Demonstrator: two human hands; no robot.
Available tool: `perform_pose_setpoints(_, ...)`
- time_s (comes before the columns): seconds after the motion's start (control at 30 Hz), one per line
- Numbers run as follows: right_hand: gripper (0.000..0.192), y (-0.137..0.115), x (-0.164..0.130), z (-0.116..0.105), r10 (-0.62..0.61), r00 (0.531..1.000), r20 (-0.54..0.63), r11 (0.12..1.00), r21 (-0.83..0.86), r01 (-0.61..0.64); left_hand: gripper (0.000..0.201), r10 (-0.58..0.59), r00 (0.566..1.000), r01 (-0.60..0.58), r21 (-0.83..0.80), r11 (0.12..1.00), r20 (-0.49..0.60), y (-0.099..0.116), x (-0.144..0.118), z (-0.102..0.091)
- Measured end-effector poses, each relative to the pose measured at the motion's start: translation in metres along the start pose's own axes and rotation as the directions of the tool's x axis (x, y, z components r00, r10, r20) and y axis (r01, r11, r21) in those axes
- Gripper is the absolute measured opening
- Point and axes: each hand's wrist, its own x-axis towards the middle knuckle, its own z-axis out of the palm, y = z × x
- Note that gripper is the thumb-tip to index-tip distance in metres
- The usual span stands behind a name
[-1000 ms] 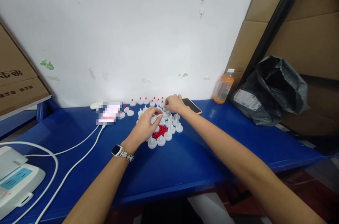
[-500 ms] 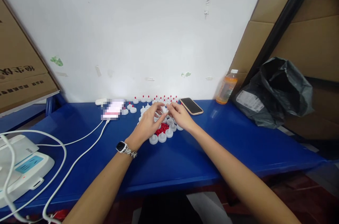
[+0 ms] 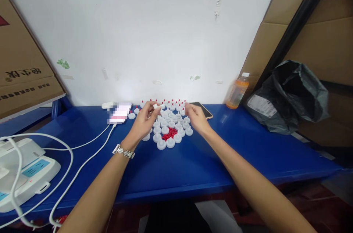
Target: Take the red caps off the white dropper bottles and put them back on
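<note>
My left hand [image 3: 143, 119] is closed on a white nozzle cap [image 3: 156, 106], held between thumb and fingers above the table. Apart from it, to the right, my right hand [image 3: 197, 117] has its fingers pinched together; whether anything small is in them I cannot make out. Between and in front of both hands stand many white nozzle caps [image 3: 164, 130], spouts up. A small pile of red tips [image 3: 169, 136] lies among the nearest ones. Further back, along the wall, are white caps with red tips on their spouts [image 3: 172, 106].
A dark phone [image 3: 203, 110] lies partly behind my right hand. To the left, a lit phone [image 3: 120, 113] is plugged into a white cable near a power strip [image 3: 35, 174]. An orange drink bottle [image 3: 237, 91] and a grey plastic bag [image 3: 289, 97] are at the right.
My hands, close together before, have moved apart. The left went left with the white nozzle cap, the right went right, uncovering the caps between them.
</note>
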Motion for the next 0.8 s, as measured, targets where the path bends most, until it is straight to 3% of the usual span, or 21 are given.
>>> perform_pose_setpoints(0.07,0.042,0.0,-0.003,-0.001,-0.051,0.983,0.177,0.992,-0.104,0.07,0.032,0.005,0.998,-0.012,0.089,0.996,0.07,-0.004,0.0,-0.005)
perform_pose_setpoints(0.13,0.032,-0.002,-0.008,0.0,-0.094,0.936,0.339,0.966,-0.196,0.168,0.032,0.015,0.992,-0.035,0.154,0.987,0.126,-0.005,-0.001,-0.006)
perform_pose_setpoints(0.2,0.024,-0.004,-0.011,0.002,-0.108,0.909,0.401,0.949,-0.23,0.214,0.031,0.02,0.988,-0.048,0.185,0.982,0.152,-0.004,-0.002,-0.005)
perform_pose_setpoints(0.4,0.03,-0.005,-0.003,0.004,-0.028,0.975,0.22,0.999,0.026,0.022,0.033,0.013,0.978,-0.062,0.226,0.972,0.21,0.0,-0.004,0.004)
perform_pose_setpoints(0.53,0.029,-0.004,0.014,0.006,-0.079,0.975,0.21,0.986,0.157,0.046,0.037,0.014,0.981,-0.063,0.247,0.967,0.192,0.0,-0.005,0.008)
perform_pose_setpoints(0.67,0.015,0.012,0.045,0.002,-0.065,0.996,0.068,0.986,-0.152,0.075,0.039,-0.032,0.988,-0.017,0.313,0.95,0.152,-0.003,-0.005,0.006)
perform_pose_setpoints(0.8,0.007,0.036,0.075,0.004,0.024,0.989,0.148,0.866,-0.497,0.054,0.029,-0.046,0.983,-0.022,0.366,0.93,0.177,-0.006,-0.005,0.004)
